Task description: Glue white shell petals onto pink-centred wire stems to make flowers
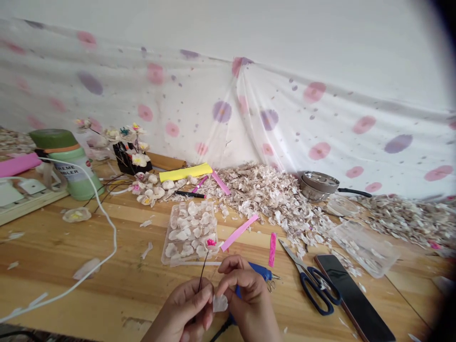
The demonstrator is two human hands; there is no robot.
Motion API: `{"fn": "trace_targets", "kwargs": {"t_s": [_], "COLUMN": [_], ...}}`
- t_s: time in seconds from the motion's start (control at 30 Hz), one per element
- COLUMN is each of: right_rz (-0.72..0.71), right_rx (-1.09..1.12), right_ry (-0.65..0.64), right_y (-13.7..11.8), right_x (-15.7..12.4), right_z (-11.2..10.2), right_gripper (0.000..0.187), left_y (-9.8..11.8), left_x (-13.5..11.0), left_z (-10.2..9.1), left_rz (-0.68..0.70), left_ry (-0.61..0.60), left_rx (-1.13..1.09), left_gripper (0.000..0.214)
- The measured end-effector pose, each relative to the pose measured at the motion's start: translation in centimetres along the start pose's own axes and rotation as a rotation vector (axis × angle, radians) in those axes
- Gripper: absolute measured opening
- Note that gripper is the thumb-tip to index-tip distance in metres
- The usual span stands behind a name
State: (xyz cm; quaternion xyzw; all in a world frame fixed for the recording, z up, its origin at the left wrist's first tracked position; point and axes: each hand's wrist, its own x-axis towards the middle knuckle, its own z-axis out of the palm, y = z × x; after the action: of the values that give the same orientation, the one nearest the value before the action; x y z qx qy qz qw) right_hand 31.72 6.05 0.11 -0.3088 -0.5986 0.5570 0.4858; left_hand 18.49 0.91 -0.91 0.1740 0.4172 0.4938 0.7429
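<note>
My left hand [190,304] is closed on a thin dark flower stem [203,271], which stands nearly upright and carries a small bright pink centre [211,242] at its top. Between the thumb and fingers of my right hand [245,289] is a whitish petal [220,303], close beside my left fingertips. Just beyond both hands lies a clear plastic box [165,251] filled with pale petals. A blue glue gun [261,271] is partly hidden behind my right hand, its nozzle pointing right.
Scissors [313,285] and a phone [356,299] lie to the right. A big heap of petal scraps [256,190] lines the wall. Finished flowers [138,159], a green tumbler [76,166] and a white cable [114,237] are at left. Pink paper strips [239,232] lie mid-table.
</note>
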Motion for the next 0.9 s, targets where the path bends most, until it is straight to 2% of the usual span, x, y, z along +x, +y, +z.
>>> {"fn": "trace_targets", "kwargs": {"t_s": [0.13,0.27,0.57,0.67,0.77,0.9], "right_rz": [-0.012,-0.157,-0.223,-0.201,-0.093,0.062], "right_rx": [-0.127,-0.272,-0.173,-0.078,-0.007,-0.063], "right_ry": [0.056,0.077,0.121,0.137,0.147,-0.035], "right_y": [0.1,0.0,0.6,1.2,1.5,1.0], "right_x": [-0.1,-0.2,-0.2,-0.5,-0.8,-1.2], "right_z": [0.3,0.3,0.8,0.6,0.1,-0.5], "right_gripper": [0.032,0.029,0.021,0.017,0.015,0.029], "left_y": [-0.4,-0.6,-0.5,-0.6,-0.6,-0.6], "left_x": [0.4,0.7,0.8,0.8,0.9,0.8], "left_z": [-0.3,-0.5,-0.2,-0.3,-0.2,0.0], "left_rz": [0.036,0.067,0.086,0.08,0.087,0.091], "left_ry": [-0.051,-0.075,-0.021,-0.022,-0.032,-0.005], "left_rx": [-0.004,0.036,0.059,0.05,0.035,0.059], "left_gripper": [0.052,0.051,0.05,0.052,0.053,0.054]}}
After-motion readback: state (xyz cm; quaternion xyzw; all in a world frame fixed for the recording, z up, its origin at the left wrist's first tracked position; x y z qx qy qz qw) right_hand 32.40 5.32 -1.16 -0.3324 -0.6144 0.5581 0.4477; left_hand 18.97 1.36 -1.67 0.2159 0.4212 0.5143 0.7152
